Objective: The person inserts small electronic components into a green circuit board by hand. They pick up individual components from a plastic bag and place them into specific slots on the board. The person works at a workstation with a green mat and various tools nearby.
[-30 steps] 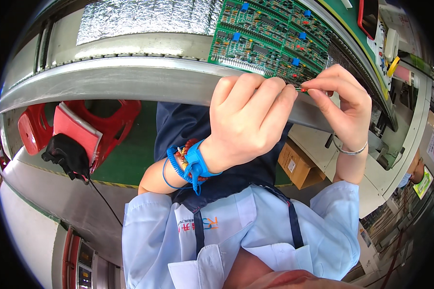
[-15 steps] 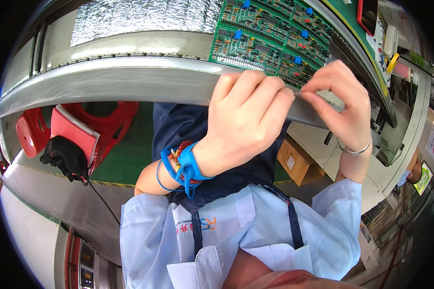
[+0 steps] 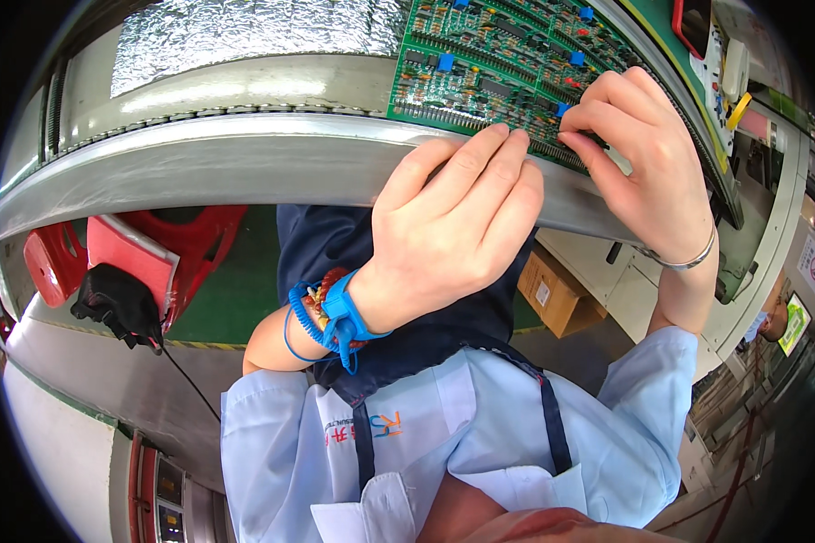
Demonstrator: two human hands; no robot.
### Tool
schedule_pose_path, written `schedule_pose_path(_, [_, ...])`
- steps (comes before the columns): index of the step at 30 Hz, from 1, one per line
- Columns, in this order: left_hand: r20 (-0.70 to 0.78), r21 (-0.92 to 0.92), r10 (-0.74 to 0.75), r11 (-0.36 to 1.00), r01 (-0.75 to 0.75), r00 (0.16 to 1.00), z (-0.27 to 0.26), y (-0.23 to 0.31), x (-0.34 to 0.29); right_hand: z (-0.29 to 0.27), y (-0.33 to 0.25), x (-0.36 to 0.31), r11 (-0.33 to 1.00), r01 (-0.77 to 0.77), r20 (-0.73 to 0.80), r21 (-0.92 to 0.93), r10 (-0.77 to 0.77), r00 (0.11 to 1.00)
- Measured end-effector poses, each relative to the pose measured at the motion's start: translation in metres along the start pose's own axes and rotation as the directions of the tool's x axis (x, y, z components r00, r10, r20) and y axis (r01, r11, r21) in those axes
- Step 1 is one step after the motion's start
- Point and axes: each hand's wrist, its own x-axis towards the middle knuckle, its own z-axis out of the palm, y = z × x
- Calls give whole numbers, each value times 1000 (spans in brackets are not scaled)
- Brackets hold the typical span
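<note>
Green circuit board [image 3: 462, 86] lying just beyond metal rail [image 3: 244, 165], right of silver foil sheet [image 3: 263, 41]. Left hand [image 3: 466, 208] half curled, fingertips at board's near edge; cannot tell whether anything gripped. Right hand [image 3: 647, 163] over board's right end, thumb and forefinger tips close together; cannot tell whether small part between them. Blue strap [image 3: 342, 309] on left wrist, metal bangle [image 3: 685, 262] on right. Cardboard box [image 3: 557, 291] below rail.

Place: an electronics workshop is being suggested.
Line: a populated green circuit board [image 3: 466, 81] is being handled beside a metal rail [image 3: 244, 163].
Wrist: a blue coiled strap [image 3: 341, 312] is being worn.
Floor: green flooring [image 3: 259, 271] is being edged by striped tape [image 3: 204, 345].
</note>
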Motion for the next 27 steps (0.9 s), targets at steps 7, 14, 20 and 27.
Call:
schedule_pose_path(7, [0, -2, -8, 1000, 8, 1000, 1, 2, 1, -1, 2, -1, 1000, 6, 11, 0, -6, 1000])
schedule_pose_path(14, [-4, 2, -4, 1000, 4, 1000, 1, 3, 1, 3, 4, -2, 1000, 10, -20, 29, -9, 1000])
schedule_pose_path(20, [7, -6, 3, 1000, -3, 1000, 1, 3, 3, 11, 6, -9, 996, -30, -96, 84, 38, 995])
schedule_pose_path(27, [21, -17, -11, 1000, 11, 1000, 1, 6, 2, 21, 7, -17, 996, -32, -205, 79, 47, 978])
